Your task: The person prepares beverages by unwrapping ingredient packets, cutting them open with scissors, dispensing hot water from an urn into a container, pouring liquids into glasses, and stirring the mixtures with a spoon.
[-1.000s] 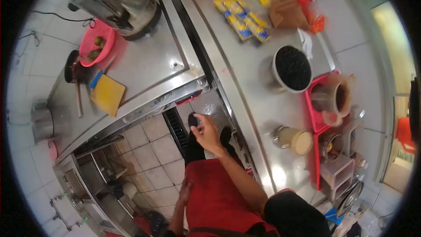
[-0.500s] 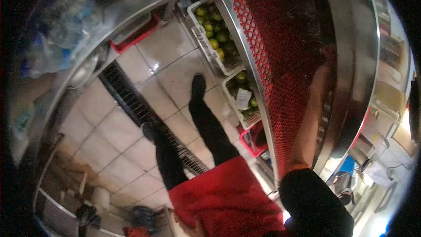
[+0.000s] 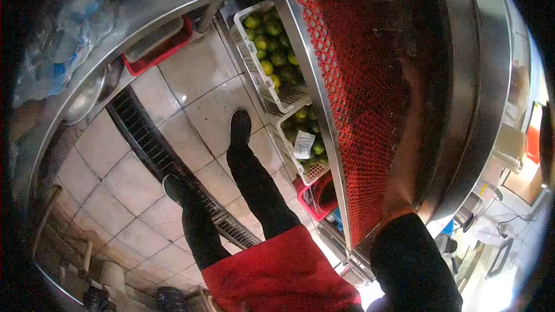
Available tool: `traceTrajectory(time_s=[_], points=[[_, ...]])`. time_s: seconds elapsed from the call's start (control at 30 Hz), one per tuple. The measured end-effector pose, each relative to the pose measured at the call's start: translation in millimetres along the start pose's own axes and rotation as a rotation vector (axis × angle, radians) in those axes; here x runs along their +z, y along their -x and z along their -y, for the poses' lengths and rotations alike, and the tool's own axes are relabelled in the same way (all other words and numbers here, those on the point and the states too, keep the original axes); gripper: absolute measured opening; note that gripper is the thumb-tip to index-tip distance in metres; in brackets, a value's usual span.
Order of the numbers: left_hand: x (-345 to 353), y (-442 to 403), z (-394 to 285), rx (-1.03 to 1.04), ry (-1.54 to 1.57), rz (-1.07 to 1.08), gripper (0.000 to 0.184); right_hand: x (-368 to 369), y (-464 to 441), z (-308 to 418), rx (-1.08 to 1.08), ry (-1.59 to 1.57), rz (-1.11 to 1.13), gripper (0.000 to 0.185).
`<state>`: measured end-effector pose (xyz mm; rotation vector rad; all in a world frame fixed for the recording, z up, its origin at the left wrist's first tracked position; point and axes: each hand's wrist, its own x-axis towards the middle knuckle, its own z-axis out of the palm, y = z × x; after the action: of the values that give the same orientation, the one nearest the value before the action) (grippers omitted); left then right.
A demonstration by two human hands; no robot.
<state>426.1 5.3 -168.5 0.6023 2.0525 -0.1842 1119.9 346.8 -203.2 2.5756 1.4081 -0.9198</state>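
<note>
Light is uneven: the tiled floor point(image 3: 199, 78) is fairly bright, with a small white glint, while the space above the red mesh point(image 3: 358, 156) sinks into deep shadow and the right hand point(image 3: 411, 72) is barely readable there. White glare burns out the lower right. Grain speckles the dark areas, the plastic bags point(image 3: 69, 40) look soft, and the wide lens bends straight edges towards black corners.
</note>
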Motion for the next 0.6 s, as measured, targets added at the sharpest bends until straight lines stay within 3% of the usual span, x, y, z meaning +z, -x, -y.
traceTrajectory(time_s=[0.03, 0.2, 0.37, 0.43, 0.47, 0.53, 0.57, 0.6], points=[[-1, 1, 0, 0.0, -0.014, -0.003, 0.087, 3, 0, 3, 0.0, -0.005, -0.002, 0.085], [-7, 3, -3, 0.008, -0.106, -0.008, 0.079, 73, 22, 50, -0.155, 0.202, -0.794, 0.079], [-19, -5, -1, 0.049, -0.329, 0.014, 0.074, 114, 54, 96, 0.25, -0.046, -0.589, 0.062], [-17, -26, 24, 0.677, -0.367, -0.418, 0.067, 135, 87, 128, 0.36, -0.204, -0.498, 0.056], [-31, -24, -2, 0.64, -0.24, -0.277, 0.063, 143, 109, 146, 0.351, -0.265, -0.48, 0.053], [-47, -16, -72, 0.636, -0.043, 0.0, 0.06, 173, 155, 154, -0.343, -0.118, -0.783, 0.043], [-51, -10, -105, 0.67, 0.026, 0.139, 0.063, 184, 173, 166, -0.449, -0.207, -0.82, 0.053], [-56, 8, -148, 0.591, 0.084, 0.301, 0.056, 204, 197, 177, -0.377, -0.587, -0.669, 0.056]])
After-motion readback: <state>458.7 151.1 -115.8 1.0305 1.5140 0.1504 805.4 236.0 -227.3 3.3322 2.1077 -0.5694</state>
